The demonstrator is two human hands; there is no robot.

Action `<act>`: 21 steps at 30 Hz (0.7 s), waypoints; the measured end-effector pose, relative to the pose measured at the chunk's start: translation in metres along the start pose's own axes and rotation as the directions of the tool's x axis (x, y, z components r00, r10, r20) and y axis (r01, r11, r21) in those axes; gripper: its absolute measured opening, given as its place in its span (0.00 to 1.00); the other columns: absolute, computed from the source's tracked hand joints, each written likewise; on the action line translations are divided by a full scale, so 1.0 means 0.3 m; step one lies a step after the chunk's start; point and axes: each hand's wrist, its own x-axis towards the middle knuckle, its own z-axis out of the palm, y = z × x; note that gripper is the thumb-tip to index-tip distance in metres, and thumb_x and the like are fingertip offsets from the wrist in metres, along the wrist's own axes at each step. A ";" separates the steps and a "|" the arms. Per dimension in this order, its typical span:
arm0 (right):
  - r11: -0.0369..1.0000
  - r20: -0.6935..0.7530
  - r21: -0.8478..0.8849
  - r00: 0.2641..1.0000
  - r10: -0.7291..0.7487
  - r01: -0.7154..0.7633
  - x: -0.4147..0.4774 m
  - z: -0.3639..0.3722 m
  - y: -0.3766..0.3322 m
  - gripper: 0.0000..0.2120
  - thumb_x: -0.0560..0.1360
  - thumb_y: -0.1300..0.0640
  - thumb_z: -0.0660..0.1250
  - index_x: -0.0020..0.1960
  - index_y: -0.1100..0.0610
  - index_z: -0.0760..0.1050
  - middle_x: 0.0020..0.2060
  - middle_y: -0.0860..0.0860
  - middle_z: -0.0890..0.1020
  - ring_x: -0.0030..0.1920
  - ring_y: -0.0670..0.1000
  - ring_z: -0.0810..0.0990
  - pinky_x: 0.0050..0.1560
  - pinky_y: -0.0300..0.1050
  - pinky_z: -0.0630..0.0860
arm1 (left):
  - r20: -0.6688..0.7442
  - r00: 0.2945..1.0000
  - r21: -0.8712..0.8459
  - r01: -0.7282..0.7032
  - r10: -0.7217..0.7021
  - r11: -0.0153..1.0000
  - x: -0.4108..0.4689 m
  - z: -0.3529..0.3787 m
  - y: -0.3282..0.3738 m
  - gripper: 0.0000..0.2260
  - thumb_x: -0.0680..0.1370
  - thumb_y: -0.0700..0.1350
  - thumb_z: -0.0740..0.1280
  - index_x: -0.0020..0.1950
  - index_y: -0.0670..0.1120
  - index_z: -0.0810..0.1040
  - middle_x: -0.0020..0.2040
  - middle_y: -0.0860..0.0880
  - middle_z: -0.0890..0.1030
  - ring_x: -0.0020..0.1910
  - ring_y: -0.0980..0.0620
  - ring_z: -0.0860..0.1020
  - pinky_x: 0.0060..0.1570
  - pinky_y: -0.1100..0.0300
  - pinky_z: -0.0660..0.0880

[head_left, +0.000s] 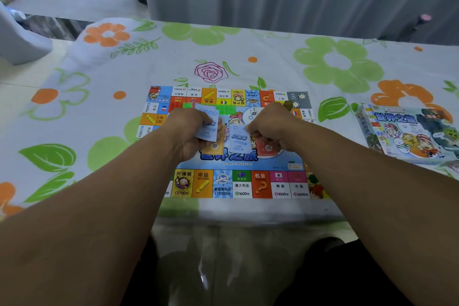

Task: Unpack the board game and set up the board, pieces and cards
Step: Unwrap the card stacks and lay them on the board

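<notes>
Head view: left hand (188, 131), right hand (272, 129), fingers round blue notes (208, 114); box (407, 131) seemingly lidded.

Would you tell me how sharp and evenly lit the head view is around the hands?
Head view: soft, even light, no hard shadows; the pale blue paper notes in the left hand look blurred; near squares of the colourful printed game board read sharply.

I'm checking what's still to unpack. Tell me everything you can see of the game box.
The box looks like printed cardboard: flat, with cartoon children and blue title lettering on top. It lies face-up and skewed on the tablecloth, right of the board and apart from it, cut off by the picture's edge. Nothing lies on it. Its contents are hidden.
</notes>
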 end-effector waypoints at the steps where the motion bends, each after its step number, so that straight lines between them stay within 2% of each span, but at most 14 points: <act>1: 1.000 0.032 0.022 0.999 -0.020 0.020 -0.004 0.000 -0.002 0.06 0.78 0.61 0.71 0.47 0.65 0.76 0.33 0.58 0.76 0.21 0.48 0.68 0.23 0.36 0.64 | -0.009 1.000 0.008 -0.001 0.002 1.000 0.004 0.004 -0.002 0.05 0.80 0.32 0.63 0.52 0.39 0.77 0.46 0.41 0.83 0.42 0.44 0.84 0.47 0.50 0.81; 3: 0.994 0.103 0.096 0.992 -0.068 0.058 -0.009 0.004 -0.005 0.07 0.78 0.60 0.70 0.47 0.65 0.77 0.36 0.58 0.79 0.25 0.49 0.71 0.25 0.38 0.65 | -0.017 1.000 0.030 0.006 -0.006 1.000 0.006 0.012 -0.003 0.08 0.79 0.32 0.66 0.57 0.38 0.77 0.53 0.39 0.83 0.49 0.41 0.84 0.51 0.47 0.81; 5: 0.982 0.141 0.173 0.985 -0.102 0.077 -0.013 0.004 -0.007 0.09 0.79 0.58 0.70 0.52 0.65 0.78 0.40 0.58 0.81 0.30 0.50 0.74 0.26 0.40 0.66 | -0.003 1.000 0.069 0.012 -0.012 0.998 0.004 0.026 -0.005 0.09 0.79 0.33 0.67 0.59 0.37 0.78 0.55 0.38 0.83 0.48 0.41 0.83 0.42 0.50 0.81; 7: 0.972 0.152 0.216 0.980 -0.129 0.095 -0.020 0.006 -0.010 0.09 0.79 0.57 0.70 0.53 0.63 0.78 0.42 0.57 0.82 0.30 0.49 0.76 0.25 0.40 0.68 | 0.027 1.000 0.093 0.008 -0.011 0.996 0.004 0.039 -0.009 0.11 0.78 0.34 0.68 0.60 0.37 0.78 0.54 0.38 0.83 0.47 0.43 0.82 0.34 0.54 0.79; 13: 0.962 0.143 0.252 0.979 -0.144 0.105 -0.024 0.019 -0.017 0.06 0.78 0.61 0.71 0.44 0.61 0.77 0.42 0.60 0.80 0.29 0.50 0.76 0.23 0.39 0.68 | 0.065 0.998 0.093 0.000 -0.006 0.996 -0.009 0.060 -0.016 0.12 0.78 0.35 0.70 0.61 0.36 0.78 0.51 0.40 0.84 0.43 0.45 0.83 0.28 0.60 0.78; 17: 0.963 0.103 0.265 0.991 -0.082 0.052 -0.005 -0.001 -0.011 0.06 0.78 0.61 0.70 0.47 0.64 0.77 0.38 0.58 0.80 0.29 0.50 0.75 0.24 0.39 0.67 | 0.038 0.999 0.060 0.005 -0.008 0.998 -0.001 0.053 -0.018 0.10 0.78 0.33 0.69 0.59 0.36 0.77 0.53 0.39 0.84 0.46 0.43 0.84 0.33 0.55 0.82; 19: 0.973 0.106 0.231 0.993 -0.044 0.019 0.007 -0.015 0.000 0.07 0.79 0.61 0.70 0.47 0.66 0.78 0.36 0.59 0.80 0.29 0.51 0.74 0.24 0.39 0.67 | 0.010 1.000 0.064 0.010 -0.011 0.998 0.010 0.042 -0.018 0.09 0.79 0.33 0.67 0.58 0.35 0.76 0.51 0.39 0.84 0.47 0.43 0.84 0.43 0.52 0.83; 21: 0.984 0.123 0.177 0.992 -0.010 -0.012 0.014 -0.021 0.012 0.08 0.79 0.60 0.69 0.47 0.67 0.78 0.36 0.59 0.79 0.29 0.51 0.73 0.25 0.40 0.67 | 0.020 1.000 0.079 0.011 -0.013 0.997 0.009 0.032 -0.015 0.06 0.81 0.33 0.64 0.57 0.34 0.77 0.43 0.41 0.82 0.40 0.46 0.81 0.47 0.53 0.80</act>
